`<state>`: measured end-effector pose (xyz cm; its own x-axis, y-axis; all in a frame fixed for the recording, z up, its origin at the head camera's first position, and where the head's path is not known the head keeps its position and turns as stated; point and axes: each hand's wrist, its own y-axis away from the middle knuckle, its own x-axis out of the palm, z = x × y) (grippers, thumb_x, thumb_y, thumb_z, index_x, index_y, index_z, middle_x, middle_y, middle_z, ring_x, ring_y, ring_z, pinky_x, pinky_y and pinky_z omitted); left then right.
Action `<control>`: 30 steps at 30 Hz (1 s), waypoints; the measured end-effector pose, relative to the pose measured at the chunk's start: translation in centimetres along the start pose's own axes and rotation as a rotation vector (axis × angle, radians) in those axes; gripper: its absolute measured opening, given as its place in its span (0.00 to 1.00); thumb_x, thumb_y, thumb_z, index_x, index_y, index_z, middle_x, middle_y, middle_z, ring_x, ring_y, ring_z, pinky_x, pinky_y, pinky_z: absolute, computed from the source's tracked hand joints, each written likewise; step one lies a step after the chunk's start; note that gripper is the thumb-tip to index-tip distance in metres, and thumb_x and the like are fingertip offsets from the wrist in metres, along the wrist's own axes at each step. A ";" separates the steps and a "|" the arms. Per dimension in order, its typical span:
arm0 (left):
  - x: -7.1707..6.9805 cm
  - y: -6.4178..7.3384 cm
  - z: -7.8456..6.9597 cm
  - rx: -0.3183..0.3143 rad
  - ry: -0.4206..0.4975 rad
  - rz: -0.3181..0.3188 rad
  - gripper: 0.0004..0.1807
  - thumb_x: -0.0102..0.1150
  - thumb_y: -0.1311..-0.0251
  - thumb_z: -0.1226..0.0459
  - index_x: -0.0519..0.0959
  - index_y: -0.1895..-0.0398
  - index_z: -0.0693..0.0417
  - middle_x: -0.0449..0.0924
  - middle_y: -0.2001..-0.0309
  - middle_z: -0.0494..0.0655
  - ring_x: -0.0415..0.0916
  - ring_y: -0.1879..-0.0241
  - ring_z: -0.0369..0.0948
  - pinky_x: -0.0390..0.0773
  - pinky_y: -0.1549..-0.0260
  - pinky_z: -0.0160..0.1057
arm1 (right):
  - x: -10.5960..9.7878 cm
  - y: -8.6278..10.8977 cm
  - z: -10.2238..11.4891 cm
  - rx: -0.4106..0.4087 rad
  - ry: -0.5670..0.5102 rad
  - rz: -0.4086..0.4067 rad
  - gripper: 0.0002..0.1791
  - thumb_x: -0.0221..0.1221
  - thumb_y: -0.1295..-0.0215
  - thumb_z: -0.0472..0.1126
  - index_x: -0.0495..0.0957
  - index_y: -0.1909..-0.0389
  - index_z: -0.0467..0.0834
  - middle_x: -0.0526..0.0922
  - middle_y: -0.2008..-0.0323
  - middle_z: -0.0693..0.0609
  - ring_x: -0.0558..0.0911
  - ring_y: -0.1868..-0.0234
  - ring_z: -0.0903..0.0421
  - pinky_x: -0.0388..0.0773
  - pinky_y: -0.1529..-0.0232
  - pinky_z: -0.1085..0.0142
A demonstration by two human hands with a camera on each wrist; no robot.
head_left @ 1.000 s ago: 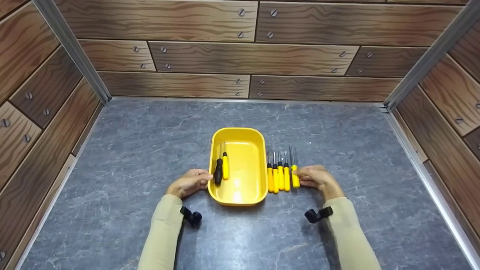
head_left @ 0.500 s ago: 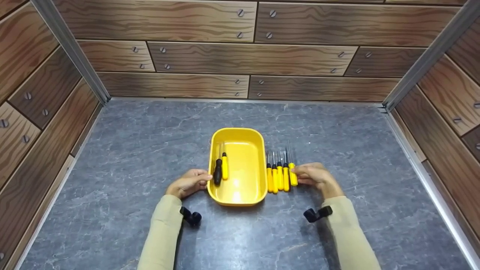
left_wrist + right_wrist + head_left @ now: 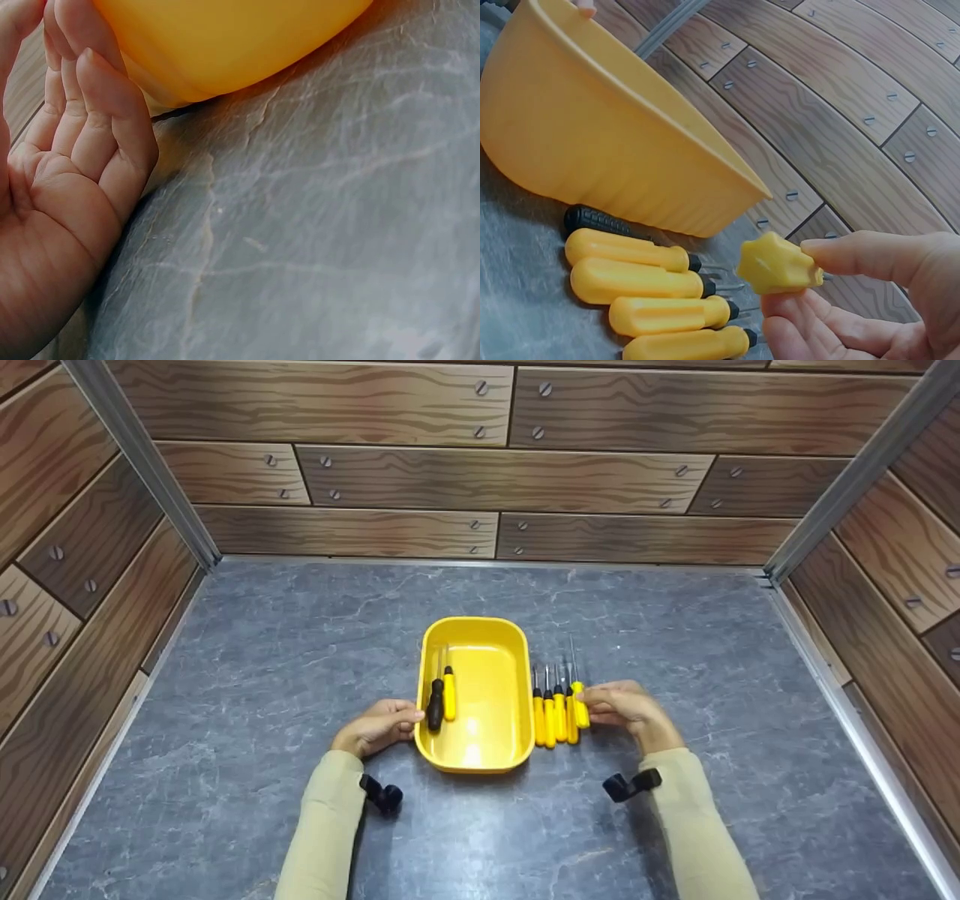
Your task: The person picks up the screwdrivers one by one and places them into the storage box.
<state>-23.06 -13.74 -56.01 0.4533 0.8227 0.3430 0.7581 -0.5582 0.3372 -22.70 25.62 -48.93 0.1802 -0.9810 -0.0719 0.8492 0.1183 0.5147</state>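
Observation:
A yellow plastic bin (image 3: pixel 491 690) sits mid-table in the head view. My left hand (image 3: pixel 379 726) grips its left side, thumb at the rim and fingers against the outer wall. Inside the bin lie a black-handled screwdriver (image 3: pixel 435 706) and a yellow-handled screwdriver (image 3: pixel 450 696). My right hand (image 3: pixel 626 710) pinches another yellow-handled screwdriver (image 3: pixel 776 264) between thumb and fingers, raised beside the row on the table. Several yellow-handled screwdrivers (image 3: pixel 641 280) lie side by side right of the bin, shafts pointing away. The right wrist view also shows a black handle (image 3: pixel 596 219) close to the bin's wall.
Wood-patterned walls (image 3: pixel 345 532) enclose the grey marbled tabletop (image 3: pixel 300 615) at the back and both sides. Metal strips (image 3: pixel 862 735) run along the table's edges. A black wrist camera (image 3: pixel 631 785) juts inward from the right sleeve, and another (image 3: pixel 382 795) from the left.
My right hand has moved left and slightly away from me, bringing the pinched screwdriver over to the right end of the row. My left hand and the bin stay put.

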 end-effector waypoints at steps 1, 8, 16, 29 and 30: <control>0.0 0.0 0.0 -0.002 0.001 -0.003 0.06 0.52 0.38 0.70 0.77 0.70 0.52 0.77 0.77 0.37 0.72 0.74 0.30 0.80 0.65 0.30 | 0.1 0.0 0.1 0.001 -0.003 -0.002 0.18 0.61 0.41 0.34 0.75 0.51 0.30 0.84 0.77 0.59 0.83 0.74 0.66 0.84 0.66 0.73; 0.1 0.1 -0.1 -0.008 0.004 -0.014 0.02 0.57 0.39 0.68 0.78 0.70 0.54 0.75 0.78 0.37 0.71 0.75 0.30 0.80 0.65 0.30 | 0.4 -0.1 0.6 -0.009 -0.013 0.011 0.14 0.61 0.41 0.33 0.77 0.54 0.32 0.85 0.77 0.58 0.84 0.73 0.65 0.84 0.65 0.73; 0.0 0.0 0.1 -0.011 -0.004 -0.016 0.01 0.58 0.40 0.66 0.78 0.68 0.54 0.76 0.78 0.37 0.72 0.75 0.30 0.81 0.64 0.30 | 0.9 -0.2 1.4 -0.012 0.016 0.005 0.14 0.61 0.41 0.34 0.77 0.54 0.32 0.85 0.77 0.59 0.83 0.74 0.65 0.84 0.66 0.73; 0.1 0.1 0.0 -0.004 0.004 -0.015 0.06 0.52 0.38 0.70 0.77 0.70 0.52 0.79 0.76 0.38 0.75 0.74 0.31 0.81 0.65 0.31 | 1.9 -0.1 2.4 -0.004 0.027 0.023 0.27 0.60 0.40 0.34 0.68 0.43 0.25 0.84 0.77 0.58 0.83 0.74 0.65 0.84 0.65 0.73; 0.1 0.1 0.0 -0.005 0.005 -0.015 0.06 0.52 0.38 0.70 0.77 0.70 0.52 0.79 0.76 0.38 0.75 0.74 0.31 0.81 0.65 0.31 | 2.0 -0.1 2.4 -0.003 0.030 0.023 0.26 0.61 0.40 0.34 0.69 0.43 0.25 0.84 0.77 0.58 0.83 0.74 0.65 0.84 0.66 0.73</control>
<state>-22.96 -13.68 -55.95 0.4398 0.8304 0.3420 0.7625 -0.5465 0.3462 -23.64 23.31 -47.03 0.2140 -0.9731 -0.0854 0.8463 0.1411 0.5137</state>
